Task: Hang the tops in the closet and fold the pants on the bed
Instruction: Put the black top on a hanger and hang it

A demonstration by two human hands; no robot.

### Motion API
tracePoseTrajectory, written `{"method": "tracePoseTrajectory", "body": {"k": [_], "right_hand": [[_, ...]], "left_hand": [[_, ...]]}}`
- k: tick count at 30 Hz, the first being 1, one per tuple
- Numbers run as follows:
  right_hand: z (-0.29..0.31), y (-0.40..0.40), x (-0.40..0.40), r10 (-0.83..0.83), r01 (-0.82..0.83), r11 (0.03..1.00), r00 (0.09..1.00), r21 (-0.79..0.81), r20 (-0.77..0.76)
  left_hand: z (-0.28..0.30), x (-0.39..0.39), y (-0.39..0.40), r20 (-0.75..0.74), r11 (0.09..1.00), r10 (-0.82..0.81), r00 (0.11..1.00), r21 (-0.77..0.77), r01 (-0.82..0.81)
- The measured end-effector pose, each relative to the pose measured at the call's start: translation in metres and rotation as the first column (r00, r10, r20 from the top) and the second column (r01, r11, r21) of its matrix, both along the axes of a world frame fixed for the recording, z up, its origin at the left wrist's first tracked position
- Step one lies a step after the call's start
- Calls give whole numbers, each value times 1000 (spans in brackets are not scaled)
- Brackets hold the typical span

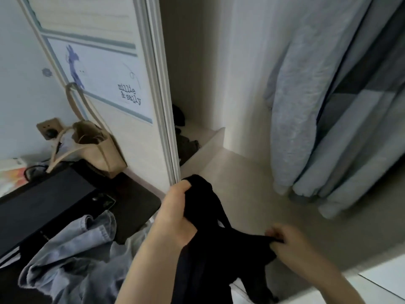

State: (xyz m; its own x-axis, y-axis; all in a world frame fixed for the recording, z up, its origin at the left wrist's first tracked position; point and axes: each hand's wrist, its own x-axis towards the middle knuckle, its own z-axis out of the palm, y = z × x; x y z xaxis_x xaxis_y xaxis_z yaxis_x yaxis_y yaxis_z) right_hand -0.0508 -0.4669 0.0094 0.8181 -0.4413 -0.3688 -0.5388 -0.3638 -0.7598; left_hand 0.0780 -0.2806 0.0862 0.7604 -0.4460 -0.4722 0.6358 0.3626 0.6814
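Open closet space fills the background, its pale floor bare near the hanging clothes. Low in the middle, a black top (210, 249) is held up between both hands: the left hand (175, 213) is clenched round a bunched upper part, and the right hand (285, 240) pinches a thin strap or edge, pulling it taut sideways. No hanger shows in view. Just left of the top lies a pair of blue jeans (72, 255), crumpled against a black table (32, 207) that carries a beige tote bag (96, 145). To the right hang a grey garment (293, 102) and a blue patchwork one (359, 119). The risk, I judge, is the thin strap slipping from the pinch — the top would sag and twist, making it awkward to hang.
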Motion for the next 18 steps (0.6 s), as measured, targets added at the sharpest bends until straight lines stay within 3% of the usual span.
{"method": "tracePoseTrajectory", "body": {"k": [1, 3, 4, 5, 7, 9, 11, 12, 14, 16, 18], "right_hand": [[3, -1, 3, -160, 149, 951, 987, 270, 19], [11, -7, 3, -404, 291, 583, 914, 758, -40], [18, -10, 0, -478, 276, 397, 876, 875, -59], [25, -14, -1, -535, 252, 276, 842, 928, -69], [39, -16, -1, -651, 205, 164, 758, 965, -50], [50, -12, 0, -742, 142, 131, 670, 981, 2], [60, -3, 3, -766, 27, 132, 637, 991, 85], [63, 0, 5, -748, -56, 127, 650, 990, 133], [67, 3, 8, -723, -139, 127, 665, 982, 188], [69, 4, 11, -736, -46, 214, 649, 976, 192], [71, 11, 13, -682, 61, 395, 688, 917, 248]], "left_hand": [[1, 10, 0, 40, 997, -32, 999, 73, 29], [4, 28, 3, 158, 968, -178, 971, 206, 143], [3, 37, 4, 223, 938, -265, 938, 283, 198], [3, 44, 7, 277, 901, -337, 900, 372, 224], [-3, 59, 13, 380, 777, -485, 788, 601, 189], [-10, 68, 20, 390, 600, -647, 655, 790, 122], [-24, 71, 30, 282, 524, -742, 608, 810, 264], [-33, 72, 36, 226, 550, -751, 621, 734, 399], [-45, 77, 49, 90, 709, -655, 750, 415, 569], [-56, 91, 61, -80, 840, -532, 843, 69, 538], [-60, 104, 63, -190, 897, -440, 878, -147, 417]]}}
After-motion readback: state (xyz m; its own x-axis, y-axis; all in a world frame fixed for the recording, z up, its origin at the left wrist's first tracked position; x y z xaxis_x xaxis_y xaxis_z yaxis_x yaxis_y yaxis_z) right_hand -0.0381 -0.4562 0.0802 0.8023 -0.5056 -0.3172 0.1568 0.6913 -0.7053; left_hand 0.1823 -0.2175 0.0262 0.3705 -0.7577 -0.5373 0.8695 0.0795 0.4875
